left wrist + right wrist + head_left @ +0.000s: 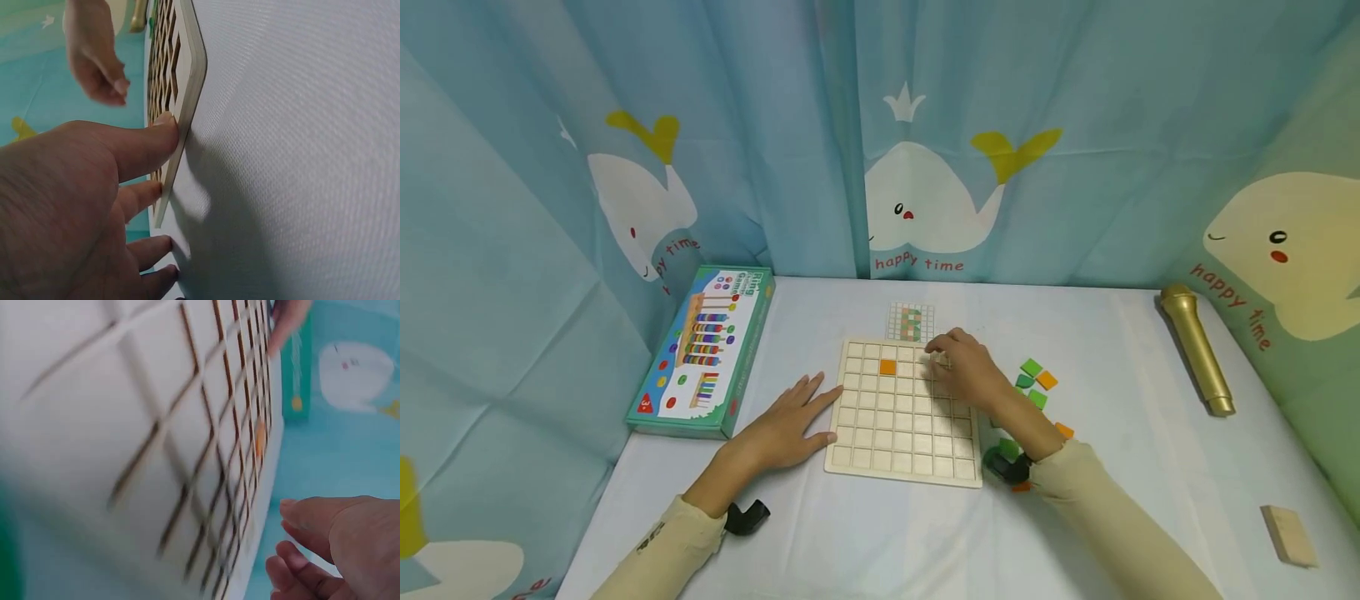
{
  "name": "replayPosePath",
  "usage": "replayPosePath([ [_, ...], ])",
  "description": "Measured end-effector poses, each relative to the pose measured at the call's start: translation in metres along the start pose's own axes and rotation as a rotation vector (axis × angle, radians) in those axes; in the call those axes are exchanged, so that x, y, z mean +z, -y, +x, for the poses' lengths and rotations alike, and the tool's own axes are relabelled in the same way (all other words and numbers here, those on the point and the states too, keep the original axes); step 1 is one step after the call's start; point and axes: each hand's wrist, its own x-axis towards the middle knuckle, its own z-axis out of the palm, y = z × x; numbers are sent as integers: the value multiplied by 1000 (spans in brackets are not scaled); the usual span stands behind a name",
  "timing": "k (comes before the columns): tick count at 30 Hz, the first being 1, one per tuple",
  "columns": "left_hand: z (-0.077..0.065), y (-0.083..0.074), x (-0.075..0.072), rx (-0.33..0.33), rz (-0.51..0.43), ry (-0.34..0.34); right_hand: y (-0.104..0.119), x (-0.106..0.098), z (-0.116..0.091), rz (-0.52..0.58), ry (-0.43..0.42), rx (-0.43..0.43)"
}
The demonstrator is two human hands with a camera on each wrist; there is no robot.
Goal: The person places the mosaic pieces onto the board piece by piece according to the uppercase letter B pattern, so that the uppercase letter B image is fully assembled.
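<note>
A square wooden grid board [904,482] lies on the table, with one orange tile [888,367] in a cell of its second row. My left hand [792,423] rests at the board's left edge with fingers spread; the thumb [164,134] touches the rim in the left wrist view. Above the board's upper right part is my right hand [967,369], its fingers loosely bent. In the right wrist view a gap shows between its thumb [306,512] and fingers, and no tile appears there. Just behind the board lies a small printed pattern card [912,322].
Loose green tiles [1032,367] and orange tiles [1047,380] lie right of the board, some hidden under the right forearm. A boxed ring game [707,350] lies at the left. Farther right are a gold microphone [1197,350] and a wooden block [1289,536].
</note>
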Motion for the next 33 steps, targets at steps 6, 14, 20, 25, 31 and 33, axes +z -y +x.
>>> replayPosePath([
  [6, -2, 0, -1, -3, -6, -2, -49, -35, -23, -8, -37, 207],
  [14, -3, -2, -1, 6, -27, -6, -104, -73, -44, -63, 91, 448],
  [20, -4, -1, 0, 27, -36, -13, -117, -72, -41, -7, 80, 425],
  [25, -5, -2, -2, 26, -39, -8, -115, -58, -33, 53, 43, 356],
  [31, -4, -1, -1, 29, -37, -9, -110, -54, -29, 104, 89, 335],
  [33, -3, -1, 0, 31, -35, -7, -110, -53, -29, 102, 99, 334],
])
